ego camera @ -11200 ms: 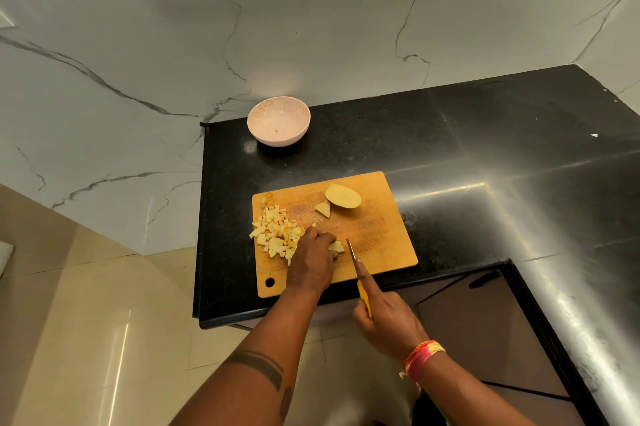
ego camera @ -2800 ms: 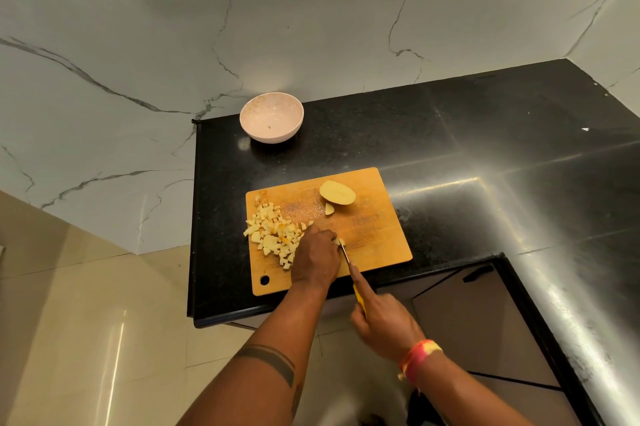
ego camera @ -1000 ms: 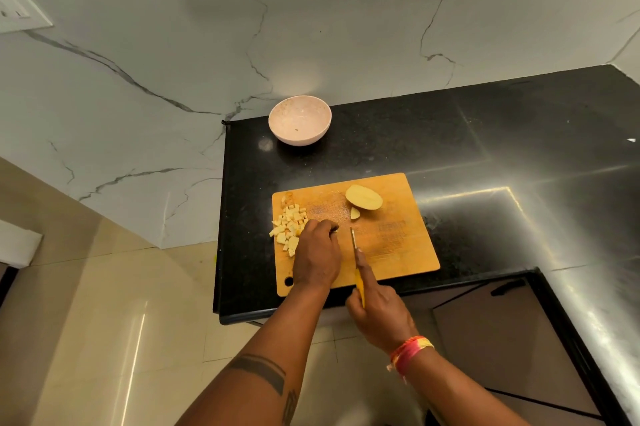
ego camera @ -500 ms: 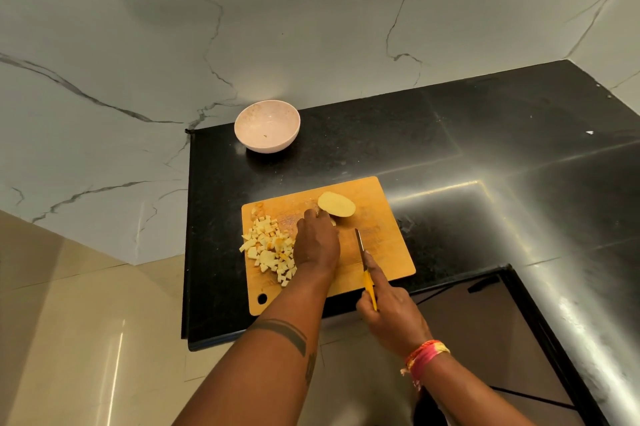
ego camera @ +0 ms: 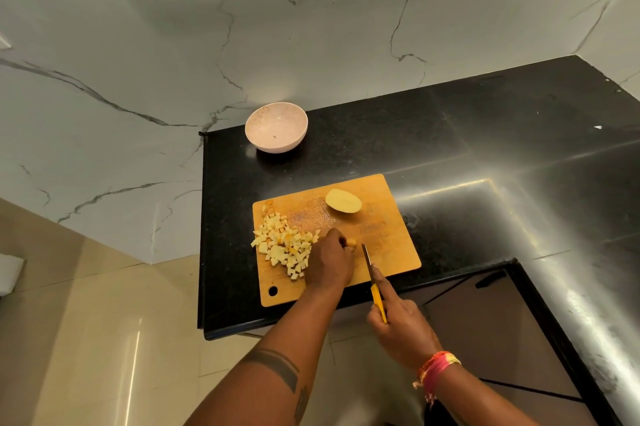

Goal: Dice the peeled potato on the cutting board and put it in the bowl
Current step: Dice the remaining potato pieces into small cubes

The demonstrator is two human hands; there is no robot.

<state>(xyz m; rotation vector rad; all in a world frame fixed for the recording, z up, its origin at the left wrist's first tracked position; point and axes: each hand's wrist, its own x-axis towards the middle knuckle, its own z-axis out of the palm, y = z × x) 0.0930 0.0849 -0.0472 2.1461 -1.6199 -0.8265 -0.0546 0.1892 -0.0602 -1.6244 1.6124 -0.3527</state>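
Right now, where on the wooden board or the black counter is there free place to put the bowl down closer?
The black counter is bare right of the wooden cutting board, and between it and the pink bowl. The board's left side is crowded: pile of diced potato, left hand, yellow-handled knife in the right hand, potato half behind.

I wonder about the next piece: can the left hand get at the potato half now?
Probably yes: the left hand lies just short of the potato half, with only bare board between.

You have no readable text, label, brand, number or sign anywhere in view; faint marks on the rectangular wooden cutting board [ego camera: 388,235] are too blurred to make out.
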